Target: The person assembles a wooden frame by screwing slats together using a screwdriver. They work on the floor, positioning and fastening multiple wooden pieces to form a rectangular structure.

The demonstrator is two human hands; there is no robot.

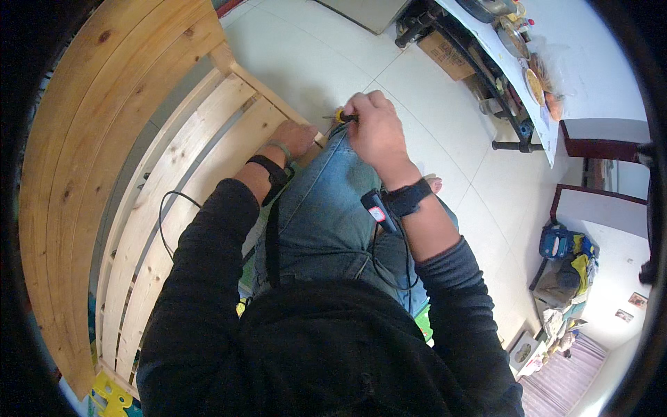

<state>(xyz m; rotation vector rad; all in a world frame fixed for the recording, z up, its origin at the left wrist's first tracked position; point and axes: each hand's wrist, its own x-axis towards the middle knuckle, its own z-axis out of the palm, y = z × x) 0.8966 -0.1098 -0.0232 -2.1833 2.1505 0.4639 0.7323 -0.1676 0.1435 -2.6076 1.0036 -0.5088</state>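
A pale wooden slatted frame (184,132) lies along my left side, with a wide plank panel (76,160) beyond it. At the near end of its end rail (267,94), my left hand (293,139) is closed over the wood, its fingertips partly hidden. My right hand (379,128), closed, holds a screwdriver (340,115) with a yellow and black handle just above my knee. The thin metal shaft points left toward the rail's end, apart from my left hand. Both wrists wear black straps, the right with a small dark device (379,210).
My jeans-clad legs (313,201) fill the middle, beside the frame. Black cables (163,215) hang near both arms. At the upper right stands a table (472,28) with pans and food, a cardboard box (445,54) beneath. Bags (566,257) are piled at the right wall.
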